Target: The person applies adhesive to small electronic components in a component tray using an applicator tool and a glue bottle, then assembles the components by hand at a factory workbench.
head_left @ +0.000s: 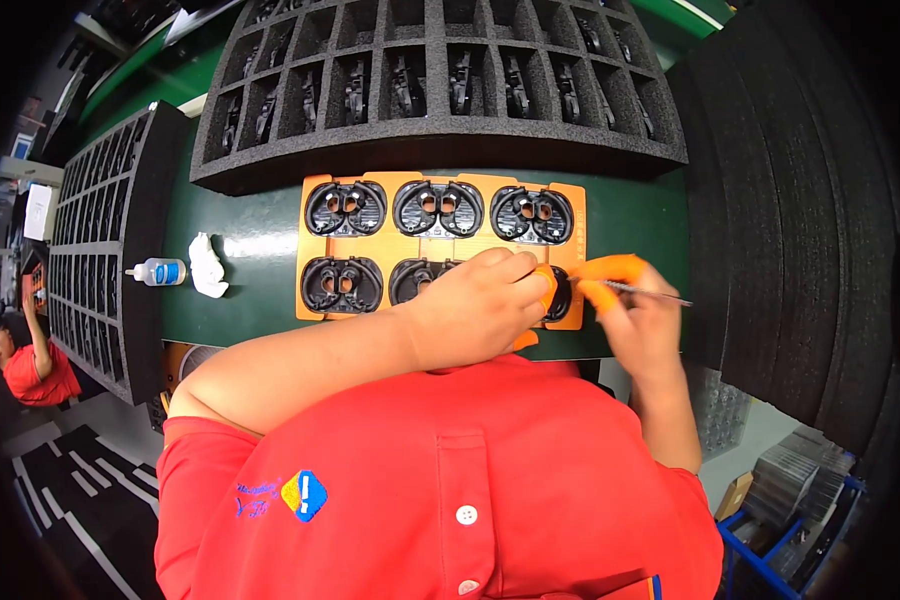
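An orange tray [390,246] holds several black plastic parts in two rows, each with a pair of round openings, such as the one at the upper right [531,214]. At its lower right corner, my left hand [485,305] bends over a black part [560,297] and covers most of it. Its fingers are curled, with an orange finger cot at the tip; what they pinch is hidden. From the right, my right hand [650,318] closes around a thin metal tool [660,294], perhaps tweezers. Orange cots cover its thumb and forefinger, close beside that same part.
Behind the tray stands a grey foam box [440,150] with black parts in its compartments. A similar foam box [145,210] is at the left, near a small bottle [158,272] and a white crumpled wipe [207,266]. Black foam [770,220] rises at the right. Another person [35,370] is far left.
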### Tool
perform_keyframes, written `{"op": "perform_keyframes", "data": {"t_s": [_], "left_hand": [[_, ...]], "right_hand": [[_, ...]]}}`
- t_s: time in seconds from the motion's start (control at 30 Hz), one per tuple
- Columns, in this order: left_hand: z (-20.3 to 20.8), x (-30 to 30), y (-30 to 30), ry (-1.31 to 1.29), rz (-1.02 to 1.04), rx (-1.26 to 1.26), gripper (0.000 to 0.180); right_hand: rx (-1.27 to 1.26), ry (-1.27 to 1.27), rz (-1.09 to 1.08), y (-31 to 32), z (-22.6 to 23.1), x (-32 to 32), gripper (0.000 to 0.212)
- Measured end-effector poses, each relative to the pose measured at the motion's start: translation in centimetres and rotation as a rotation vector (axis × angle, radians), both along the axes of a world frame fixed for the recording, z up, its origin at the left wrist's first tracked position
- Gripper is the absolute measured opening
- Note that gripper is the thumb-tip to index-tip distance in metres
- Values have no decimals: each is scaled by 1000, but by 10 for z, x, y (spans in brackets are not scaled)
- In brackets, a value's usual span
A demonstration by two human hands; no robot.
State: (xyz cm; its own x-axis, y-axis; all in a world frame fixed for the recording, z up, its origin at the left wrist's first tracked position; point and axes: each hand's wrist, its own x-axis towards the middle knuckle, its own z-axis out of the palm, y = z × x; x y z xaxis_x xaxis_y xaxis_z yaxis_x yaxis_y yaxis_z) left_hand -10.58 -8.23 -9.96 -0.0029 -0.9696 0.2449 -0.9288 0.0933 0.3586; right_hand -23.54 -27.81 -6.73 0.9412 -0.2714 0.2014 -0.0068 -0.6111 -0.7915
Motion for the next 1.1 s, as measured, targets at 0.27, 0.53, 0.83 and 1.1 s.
{"op": "perform_keyframes", "data": {"t_s": [0.27,0.53,0.83,1.1], "left_hand": [[17,14,57,169,306,-106,84],[19,17,121,81,632,-14,99],[8,22,123,69,554,-78,97],[16,25,113,141,421,-50,91]], "right_hand": [[-18,25,176,17,-4,19,16],[-485,104,344,30,14,32,21],[-713,367,449,51,43,34,21],[121,214,45,75,-6,46,18]]}}
